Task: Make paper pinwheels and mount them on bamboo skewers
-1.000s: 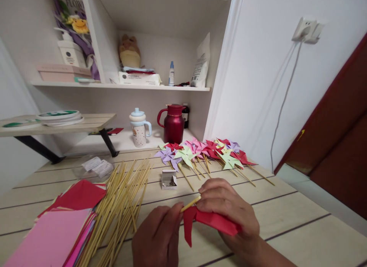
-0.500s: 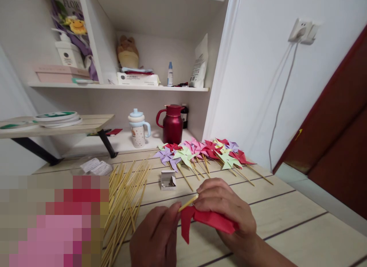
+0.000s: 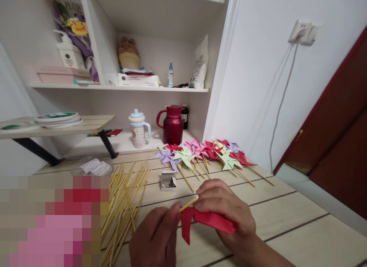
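Down at the near edge of the pale plank-wood tabletop, got both hands busy on one folded red paper pinwheel. Can see the right hand curled over the top of it, fingers bent and closed, pinning the paper blades underneath with the thumb side toward the middle. Got the left hand just beside, closed in a fingertip pinch right where a thin pale bamboo stick pokes out between the two hands. Can't tell whether that pinch is on the stick itself or on the paper fold next to it. Holding the whole thing just above the table, close to the body.

Looks like the joining bit: stick meeting the centre of the paper, not pinned through yet as far as can be judged. Would call for a steady grip on the blades so nothing unfolds, plus lining the stick tip up with the middle before pushing anything in.

Off to the left, a loose heap of spare bamboo sticks. Further back, a small shiny silver box, then a row of finished paper pinwheels in purple, green, pink and red.
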The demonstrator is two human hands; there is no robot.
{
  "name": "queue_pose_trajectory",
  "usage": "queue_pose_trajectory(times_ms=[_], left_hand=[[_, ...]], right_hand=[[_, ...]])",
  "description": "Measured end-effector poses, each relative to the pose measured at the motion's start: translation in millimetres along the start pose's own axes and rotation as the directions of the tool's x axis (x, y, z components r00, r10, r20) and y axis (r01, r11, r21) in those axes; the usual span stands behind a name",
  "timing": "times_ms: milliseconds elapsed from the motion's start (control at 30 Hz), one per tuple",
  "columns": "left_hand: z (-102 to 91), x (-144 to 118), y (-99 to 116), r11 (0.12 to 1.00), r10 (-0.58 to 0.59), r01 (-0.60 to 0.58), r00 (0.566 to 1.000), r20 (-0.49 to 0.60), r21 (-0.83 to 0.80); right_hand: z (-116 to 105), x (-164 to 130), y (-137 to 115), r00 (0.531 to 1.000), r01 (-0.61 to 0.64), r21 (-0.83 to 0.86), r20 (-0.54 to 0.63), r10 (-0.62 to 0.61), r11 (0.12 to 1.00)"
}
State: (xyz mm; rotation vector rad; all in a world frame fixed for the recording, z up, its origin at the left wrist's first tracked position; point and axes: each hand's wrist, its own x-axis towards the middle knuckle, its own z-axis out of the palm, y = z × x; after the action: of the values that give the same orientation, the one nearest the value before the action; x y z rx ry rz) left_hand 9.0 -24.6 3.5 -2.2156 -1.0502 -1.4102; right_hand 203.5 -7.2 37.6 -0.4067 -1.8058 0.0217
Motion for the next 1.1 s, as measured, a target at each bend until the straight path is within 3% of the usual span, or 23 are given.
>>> queue_pose_trajectory(times_ms=[500, 733, 833, 1033, 1100], left_hand=[[1.4, 0, -1, 1.000, 0.025, -0.025, 1.000, -0.001, -0.004], [7.7, 0, 5, 0.999, -0.025, 0.028, 0.991, -0.130, 0.019], [5.0, -1, 4, 0.997, 0.018, -0.008, 0.991, -0.134, 0.077], [-4.6, -4, -9, 0.942, 0.268, -0.256, 0.963, -0.027, 0.217], [-3.9, -5, -9, 0.940, 0.268, -0.252, 0.963, -0.039, 0.229]], right_hand=[[0, -3, 1, 0.999, -0.036, 0.015, 0.018, 0.035, 0.999], [0, -4, 1, 0.999, -0.037, 0.016, 0.015, 0.037, 0.999], [-1, -4, 2, 0.999, -0.046, 0.011, 0.022, 0.046, 0.999], [-1, -2, 0, 0.999, -0.032, 0.023, 0.016, 0.032, 0.999], [0, -1, 0, 0.999, -0.039, 0.036, 0.001, 0.039, 0.999]])
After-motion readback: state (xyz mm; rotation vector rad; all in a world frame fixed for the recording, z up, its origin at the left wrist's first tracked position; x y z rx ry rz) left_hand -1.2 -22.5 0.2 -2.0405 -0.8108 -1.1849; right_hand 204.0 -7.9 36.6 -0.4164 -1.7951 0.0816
